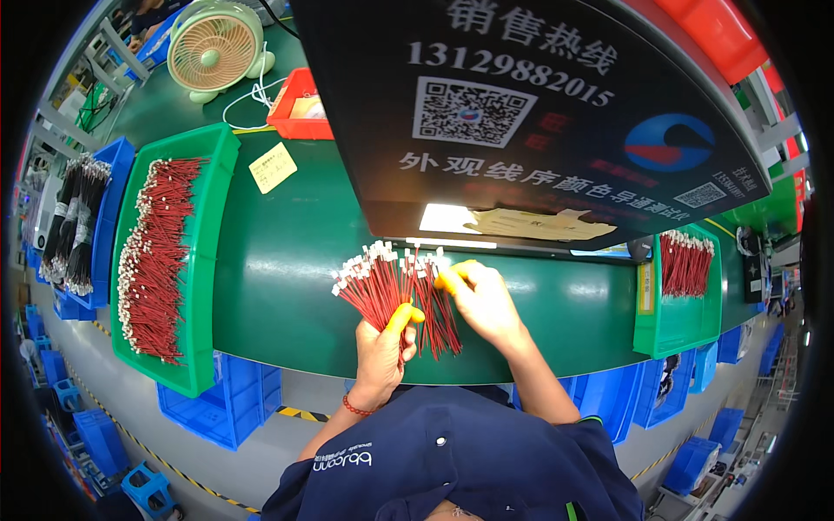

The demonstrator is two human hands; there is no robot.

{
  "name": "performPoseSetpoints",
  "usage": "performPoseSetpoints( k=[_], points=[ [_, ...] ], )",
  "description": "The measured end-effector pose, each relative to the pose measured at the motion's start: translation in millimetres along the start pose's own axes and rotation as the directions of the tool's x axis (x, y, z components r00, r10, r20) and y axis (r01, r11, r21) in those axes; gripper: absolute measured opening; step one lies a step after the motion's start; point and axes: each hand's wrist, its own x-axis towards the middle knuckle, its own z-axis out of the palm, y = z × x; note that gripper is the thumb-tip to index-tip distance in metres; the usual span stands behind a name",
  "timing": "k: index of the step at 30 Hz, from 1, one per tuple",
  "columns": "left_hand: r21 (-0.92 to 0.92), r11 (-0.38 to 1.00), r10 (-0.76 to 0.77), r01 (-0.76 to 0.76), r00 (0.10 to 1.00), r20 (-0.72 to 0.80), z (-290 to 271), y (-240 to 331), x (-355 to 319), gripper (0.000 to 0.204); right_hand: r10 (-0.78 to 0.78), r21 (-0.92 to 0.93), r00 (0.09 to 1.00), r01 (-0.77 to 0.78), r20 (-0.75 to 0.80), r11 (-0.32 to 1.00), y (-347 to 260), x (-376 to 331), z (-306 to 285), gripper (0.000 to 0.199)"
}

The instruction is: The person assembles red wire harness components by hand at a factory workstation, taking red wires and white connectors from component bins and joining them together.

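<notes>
In the middle of the green table, my left hand point(382, 352) is closed round a bundle of red wires point(373, 291) with white connectors fanned out at the top. A yellow cover sits on its thumb. My right hand point(478, 295), with yellow-covered fingertips, pinches at the white connector end of a wire beside the bundle; the fingers partly hide it. More red wires point(445, 326) with white ends lie on the table between and below the two hands.
A green tray point(224, 187) heaped with red wires stands left; another green tray point(686, 328) holds some at right. A large black machine point(539, 113) overhangs the table's far side. A red bin point(300, 126), yellow note point(273, 168) and fan point(213, 52) are behind left.
</notes>
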Motion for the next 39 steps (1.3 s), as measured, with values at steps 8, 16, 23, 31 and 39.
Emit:
performPoseSetpoints(
  k=[8, 16, 23, 31, 39],
  points=[
    [0.056, 0.998, 0.028, -0.030, 0.999, 0.024, 10, -11, 0, 0.017, 0.179, 0.422, 0.984, -0.171, 0.021, 0.890, -8, -6, 12, 0.020],
    [0.019, 0.994, -0.105, 0.104, 0.991, 0.078, 10, -4, -3, 0.015, 0.403, 0.571, 0.909, -0.389, 0.108, 0.723, 5, 7, 2, 0.028],
    [-0.030, 0.993, -0.115, 0.116, 0.992, 0.046, -6, -1, -9, 0.013, 0.381, 0.565, 0.920, -0.363, 0.092, 0.741, 7, 6, -2, 0.030],
    [-0.047, 0.998, -0.051, 0.052, 0.998, 0.029, -3, -3, -8, 0.015, 0.110, 0.295, 0.980, -0.157, 0.169, 0.943, -10, -8, 8, 0.022],
    [0.039, 0.999, -0.020, 0.018, 0.999, 0.038, 1, -1, -5, 0.017, 0.340, 0.777, 0.871, -0.476, 0.354, 0.411, -3, 1, -5, 0.024]
  ],
)
